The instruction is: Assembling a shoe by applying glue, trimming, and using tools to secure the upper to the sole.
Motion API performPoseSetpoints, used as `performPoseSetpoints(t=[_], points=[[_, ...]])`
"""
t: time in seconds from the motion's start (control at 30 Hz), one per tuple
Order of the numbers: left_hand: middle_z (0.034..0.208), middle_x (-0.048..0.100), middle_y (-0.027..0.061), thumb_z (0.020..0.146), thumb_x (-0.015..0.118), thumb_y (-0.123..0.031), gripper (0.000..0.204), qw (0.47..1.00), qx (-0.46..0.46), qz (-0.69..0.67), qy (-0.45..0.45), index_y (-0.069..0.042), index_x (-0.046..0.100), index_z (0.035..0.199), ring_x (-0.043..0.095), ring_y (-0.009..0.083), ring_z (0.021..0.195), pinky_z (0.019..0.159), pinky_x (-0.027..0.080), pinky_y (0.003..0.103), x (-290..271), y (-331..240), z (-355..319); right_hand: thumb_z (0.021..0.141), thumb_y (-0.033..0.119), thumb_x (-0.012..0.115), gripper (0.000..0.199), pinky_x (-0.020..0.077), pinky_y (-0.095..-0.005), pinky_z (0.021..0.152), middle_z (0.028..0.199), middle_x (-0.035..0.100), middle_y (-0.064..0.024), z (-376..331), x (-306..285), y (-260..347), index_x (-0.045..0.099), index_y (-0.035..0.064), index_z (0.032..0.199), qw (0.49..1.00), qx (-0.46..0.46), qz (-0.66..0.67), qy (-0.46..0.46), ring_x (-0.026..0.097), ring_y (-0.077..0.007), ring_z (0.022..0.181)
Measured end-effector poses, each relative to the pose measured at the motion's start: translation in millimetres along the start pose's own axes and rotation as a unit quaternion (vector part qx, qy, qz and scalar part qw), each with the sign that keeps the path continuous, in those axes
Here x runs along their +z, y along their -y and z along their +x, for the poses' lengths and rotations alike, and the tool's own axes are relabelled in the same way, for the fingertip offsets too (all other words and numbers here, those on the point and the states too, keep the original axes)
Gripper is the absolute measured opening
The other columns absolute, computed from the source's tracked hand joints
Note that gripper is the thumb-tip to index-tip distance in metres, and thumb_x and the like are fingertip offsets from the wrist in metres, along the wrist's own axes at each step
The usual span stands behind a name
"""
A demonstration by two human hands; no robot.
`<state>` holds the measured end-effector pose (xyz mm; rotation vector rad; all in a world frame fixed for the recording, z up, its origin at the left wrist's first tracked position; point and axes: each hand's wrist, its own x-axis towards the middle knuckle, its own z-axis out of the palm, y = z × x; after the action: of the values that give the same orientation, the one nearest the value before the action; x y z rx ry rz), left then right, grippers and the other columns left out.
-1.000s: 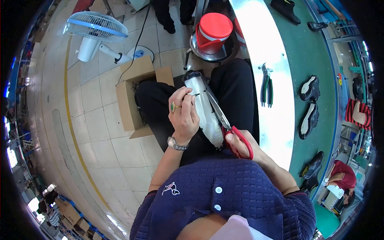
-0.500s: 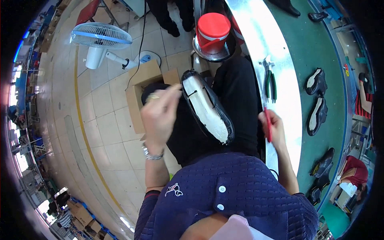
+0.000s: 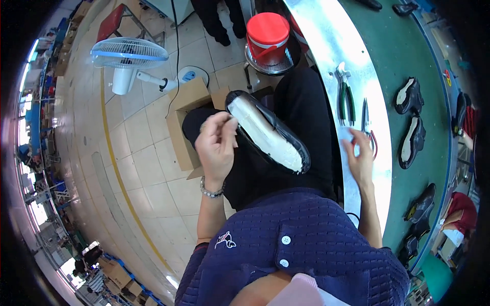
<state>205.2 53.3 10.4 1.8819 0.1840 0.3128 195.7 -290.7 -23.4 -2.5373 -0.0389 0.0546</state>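
An upturned black shoe [image 3: 270, 131] lies across my thighs, its underside pale and whitish. Beside its toe-side left edge is my left hand [image 3: 217, 145], with fingers curled and pinched together; whatever they may hold is too small to make out. Over the metal bench [image 3: 352, 191] on the right, my right hand [image 3: 361, 155] has thumb and fingers apart and holds nothing. Scissors with red handles [image 3: 375, 144] lie right beside that hand, blades pointing away from me. Pliers with dark green grips [image 3: 346, 102] rest farther up the bench.
On the green surface beyond the bench are several black shoes [image 3: 412, 140]. A red lidded bucket [image 3: 268, 38] sits on a stool ahead. To the left stand an open cardboard box [image 3: 178, 135] and a fan [image 3: 127, 53]. Another person's dark-clothed legs [image 3: 217, 20] show at the top.
My right hand has let go of the scissors, which now lie on the bench. The dark mark across the shoe's underside is gone. My left hand has moved slightly right and down.
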Motion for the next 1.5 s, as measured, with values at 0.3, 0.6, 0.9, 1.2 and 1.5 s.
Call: performPoseSetpoints(t=[0.3, 0.6, 0.9, 1.2, 1.5], points=[[0.081, 0.062, 0.0078, 0.097, 0.055, -0.009, 0.017, 0.939, 0.144, 0.02, -0.311, 0.003, 0.058, 0.108, 0.057, 0.0125, 0.064, 0.061, 0.049, 0.025, -93, -18, 28, 0.084, 0.024, 0.074, 0.066, 0.049, -0.0214, 0.057, 0.089, 0.064, -0.0051, 14, 32, 58, 0.045, -0.0026, 0.137, 0.838, 0.19, 0.437, 0.268, 0.059, -0.009, 0.065], [0.12, 0.058, 0.0308, 0.092, 0.061, -0.017, 0.026, 0.795, 0.061, 0.6, -0.062, 0.005, 0.065, 0.105, 0.059, 0.0378, 0.11, 0.092, 0.047, 0.041, -122, 152, 27, 0.089, 0.03, 0.066, 0.049, 0.0485, -0.0361, 0.08, 0.094, 0.063, -0.0169, 102, 32, -10, 0.056, -0.0021, 0.125, 0.988, 0.06, 0.119, -0.072, 0.062, -0.0248, 0.088], [0.131, 0.053, 0.0195, 0.082, 0.072, -0.039, 0.062, 0.906, 0.229, 0.239, 0.263, -0.001, 0.057, 0.128, 0.054, 0.0321, 0.117, 0.098, 0.043, 0.036, 71, 2, 99, 0.086, 0.032, 0.064, 0.053, 0.0453, -0.0465, 0.09, 0.111, 0.059, -0.0278, 133, 65, -45, 0.053, -0.0011, 0.127, 0.981, 0.073, -0.145, -0.107, 0.057, -0.0425, 0.1], [0.087, 0.066, 0.0221, 0.096, 0.054, -0.025, 0.029, 0.904, 0.231, 0.276, 0.232, 0.001, 0.06, 0.084, 0.063, 0.0401, 0.078, 0.066, 0.049, 0.047, 97, 14, 131, 0.095, 0.029, 0.056, 0.029, 0.0397, -0.0243, 0.073, 0.082, 0.062, -0.0021, 127, -13, 3, 0.057, 0.0062, 0.114, 0.906, 0.167, 0.359, 0.147, 0.054, -0.008, 0.078], [0.073, 0.067, 0.0188, 0.091, 0.06, -0.041, 0.042, 0.952, -0.01, 0.197, 0.235, 0.001, 0.066, 0.098, 0.067, 0.0304, 0.069, 0.065, 0.049, 0.041, 82, 14, 147, 0.094, 0.013, 0.053, 0.049, 0.0476, -0.0291, 0.079, 0.091, 0.064, -0.0049, 164, -39, 98, 0.038, 0.0063, 0.14, 0.864, 0.014, 0.236, 0.445, 0.061, -0.0129, 0.085]])
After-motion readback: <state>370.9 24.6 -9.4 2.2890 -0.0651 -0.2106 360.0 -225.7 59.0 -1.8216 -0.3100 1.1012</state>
